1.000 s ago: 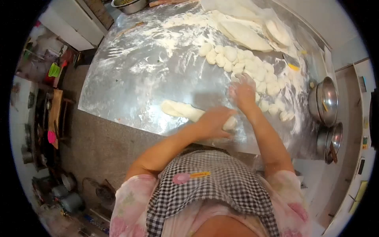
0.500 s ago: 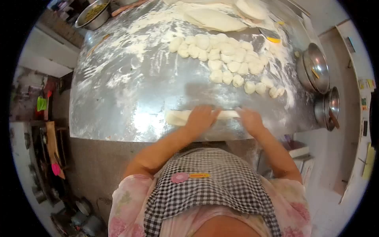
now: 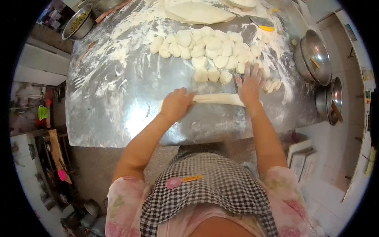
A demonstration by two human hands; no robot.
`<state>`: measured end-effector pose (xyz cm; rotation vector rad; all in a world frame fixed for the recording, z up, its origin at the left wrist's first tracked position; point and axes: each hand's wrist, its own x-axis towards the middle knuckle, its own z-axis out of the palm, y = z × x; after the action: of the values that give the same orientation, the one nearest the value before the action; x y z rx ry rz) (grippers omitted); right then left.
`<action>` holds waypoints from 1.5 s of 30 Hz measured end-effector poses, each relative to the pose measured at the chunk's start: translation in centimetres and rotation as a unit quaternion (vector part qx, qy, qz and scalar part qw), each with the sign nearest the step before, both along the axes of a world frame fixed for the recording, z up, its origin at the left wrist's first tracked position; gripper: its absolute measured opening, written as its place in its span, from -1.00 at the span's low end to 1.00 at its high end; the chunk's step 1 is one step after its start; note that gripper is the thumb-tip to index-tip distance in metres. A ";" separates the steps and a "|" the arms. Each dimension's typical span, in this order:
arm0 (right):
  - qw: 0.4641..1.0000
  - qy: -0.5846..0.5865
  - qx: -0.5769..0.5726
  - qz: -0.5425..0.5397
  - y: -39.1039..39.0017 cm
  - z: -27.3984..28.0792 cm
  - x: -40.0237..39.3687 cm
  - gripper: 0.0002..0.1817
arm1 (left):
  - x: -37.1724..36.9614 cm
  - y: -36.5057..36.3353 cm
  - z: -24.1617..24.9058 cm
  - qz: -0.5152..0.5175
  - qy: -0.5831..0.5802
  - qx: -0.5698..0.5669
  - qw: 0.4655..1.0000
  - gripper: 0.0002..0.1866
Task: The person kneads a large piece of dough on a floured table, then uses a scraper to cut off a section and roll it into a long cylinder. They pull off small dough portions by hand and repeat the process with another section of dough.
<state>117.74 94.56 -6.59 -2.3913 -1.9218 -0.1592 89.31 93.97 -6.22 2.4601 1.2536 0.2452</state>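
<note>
A long pale dough roll (image 3: 217, 98) lies across the near part of the metal table (image 3: 100, 106). My left hand (image 3: 177, 104) is closed over its left part, with a short dough end showing beyond the wrist. Near the roll's right end my right hand (image 3: 250, 89) lies palm down, fingers stretched forward and spread. Those fingertips reach the edge of a group of small dough pieces (image 3: 220, 61) just behind the roll. Beneath both palms the dough is hidden.
Flour and a large flat dough piece (image 3: 197, 12) lie at the back, near a scraper with a yellow handle (image 3: 267, 28). A metal bowl (image 3: 92, 19) with green filling stands back left. Steel bowls (image 3: 302, 59) line the right edge. A thin stick (image 3: 85, 54) lies at left.
Both hands and the dough roll have moved away from my body. My hands are farther apart, the left one shifted left. My right hand's fingers are now spread forward.
</note>
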 end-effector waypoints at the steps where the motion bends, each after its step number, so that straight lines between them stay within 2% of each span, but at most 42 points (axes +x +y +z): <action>1: 1.000 0.004 -0.016 -0.005 0.1 0.5 0.2 -0.21 | -0.7 -0.5 0.1 0.002 0.013 0.009 1.000 -0.63; 3: 0.994 0.005 -0.048 0.097 -3.2 -1.1 0.3 -0.23 | -1.8 -2.1 -0.1 0.002 0.036 0.036 0.999 -0.61; 4: 0.987 0.002 -0.064 0.148 -5.5 -1.5 0.3 -0.24 | -2.7 -4.0 -1.4 -0.005 -0.003 0.109 0.994 -0.50; 6: 0.954 0.049 -0.252 0.155 -10.1 3.0 -1.0 -0.22 | -3.7 -7.8 -1.2 0.006 -0.001 0.131 0.991 -0.39; 7: 0.955 0.066 -0.228 0.176 -13.6 2.2 -0.9 -0.20 | -3.9 -9.5 -1.1 0.009 0.020 0.138 0.990 -0.35; 10: 0.951 0.090 -0.218 0.198 -18.5 1.5 0.2 -0.17 | -3.2 -12.3 1.4 0.043 0.040 0.018 0.998 -0.24; 12: 0.957 0.086 -0.201 0.188 -17.1 2.0 0.2 -0.17 | -2.5 -10.8 1.1 0.059 0.073 0.032 0.995 -0.17; 14: 0.972 0.072 -0.153 0.163 -11.2 2.2 0.2 -0.18 | -1.1 -6.9 1.1 0.092 0.099 0.050 0.990 -0.18; 17: 0.989 0.061 0.011 0.138 -3.0 0.8 1.6 -0.24 | 0.2 -2.3 0.0 0.163 0.115 0.119 0.973 -0.21; 18: 0.987 0.072 0.061 0.127 -1.1 0.9 1.8 -0.26 | 0.6 -1.9 0.1 0.143 0.097 0.123 0.977 -0.24; 20: 0.989 0.068 0.055 0.122 0.2 1.1 2.1 -0.27 | 1.8 -1.4 0.9 0.100 0.059 0.134 0.984 -0.30; 21: 0.990 0.065 0.051 0.118 0.2 1.3 2.3 -0.28 | 3.9 -1.8 3.2 0.062 0.013 0.014 0.998 -0.34; 22: 0.989 0.086 0.041 0.110 -0.9 1.1 2.4 -0.30 | 5.3 -1.9 2.7 -0.053 -0.112 0.018 0.992 -0.30; 23: 0.989 0.105 0.033 0.101 -2.7 0.6 2.3 -0.33 | 7.8 -2.5 0.8 -0.077 -0.121 0.036 0.989 -0.26; 24: 0.988 0.124 0.025 0.093 -4.1 0.0 2.5 -0.35 | 10.5 -3.0 1.8 -0.113 -0.104 0.075 0.985 -0.27; 25: 0.971 0.223 0.048 0.077 -5.3 -1.1 3.2 -0.40 | 13.1 -2.8 0.7 -0.129 -0.142 0.065 0.979 -0.31; 27: 0.903 0.415 0.099 0.042 -6.9 -2.7 5.2 -0.49 | 17.2 -2.3 0.3 -0.139 -0.092 0.016 0.986 -0.34; 28: 0.862 0.494 0.109 -0.010 -7.1 -2.8 6.4 -0.53 | 18.5 -2.1 0.1 -0.142 -0.067 -0.009 0.988 -0.35; 30: 0.751 0.638 0.127 -0.111 -6.9 -0.6 8.2 -0.58 | 19.1 -1.4 0.1 -0.139 -0.123 -0.060 0.981 -0.38; 33: 0.687 0.703 0.038 -0.181 -6.1 0.1 8.5 -0.59 | 17.9 -1.2 0.3 -0.133 -0.191 -0.077 0.970 -0.40; 34: 0.697 0.705 0.003 -0.134 -6.2 -0.6 8.1 -0.61 | 17.4 -1.5 0.4 -0.130 -0.212 -0.072 0.966 -0.40; 35: 0.706 0.703 -0.032 -0.084 -6.3 -1.7 7.4 -0.62 | 17.2 -1.9 0.5 -0.103 -0.180 -0.065 0.976 -0.38; 37: 0.656 0.747 -0.019 -0.106 -6.4 -3.4 3.9 -0.65 | 16.9 -2.5 0.9 -0.056 -0.119 -0.042 0.990 -0.34; 39: 0.650 0.737 -0.109 -0.150 -5.4 0.6 3.0 -0.69 | 16.9 -2.5 2.5 0.003 -0.090 -0.122 0.988 -0.29; 41: 0.726 0.686 0.018 0.045 -5.3 -1.0 2.8 -0.77 | 16.1 -2.2 2.3 0.005 -0.199 -0.175 0.964 -0.39; 42: 0.852 0.485 0.077 0.181 -5.2 1.2 2.5 -0.81 | 15.8 -1.5 2.5 0.015 -0.134 -0.185 0.973 -0.51; 43: 0.890 0.361 0.124 0.248 -5.3 3.1 1.8 -0.82 | 15.2 0.1 0.8 -0.054 -0.108 -0.221 0.968 -0.61; 44: 0.902 0.263 0.140 0.311 -5.6 4.0 1.1 -0.83 | 14.5 -0.3 1.5 0.005 -0.303 -0.376 0.876 -0.67; 45: 0.890 0.272 0.204 0.303 -6.0 4.1 0.0 -0.83 | 13.9 -0.6 2.9 -0.003 -0.305 -0.430 0.850 -0.67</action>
<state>117.70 88.53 -2.45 -1.3056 -1.9766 0.1235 103.24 93.37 -3.29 1.4376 0.8033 0.3351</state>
